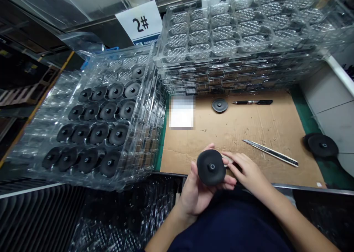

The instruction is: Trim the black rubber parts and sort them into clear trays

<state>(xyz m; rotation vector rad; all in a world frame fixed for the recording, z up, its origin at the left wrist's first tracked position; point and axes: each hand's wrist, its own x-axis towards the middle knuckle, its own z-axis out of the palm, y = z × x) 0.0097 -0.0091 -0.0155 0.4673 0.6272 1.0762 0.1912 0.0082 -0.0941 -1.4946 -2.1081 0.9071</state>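
My left hand (195,189) holds a black rounded disc (211,167) with a small hollow stud at its middle, its face turned up to me. Fingers wrap its left side and underside. At the disc's right edge, my right hand (245,171) is closed in a pinch, on a small pale thing (227,159) mostly hidden by the fingers. Below both hands lies a cardboard sheet (188,152). A white-edged craft knife (271,152) lies on it to the right. Farther back are another black disc (219,105) and a black pen (252,102).
On the left, a clear plastic tray (124,184) tops a stack and holds rows of black discs. Stacked clear trays (221,56) stand behind the cardboard. More black discs (322,145) lie at the right edge. A sign (141,23) reads "2#".
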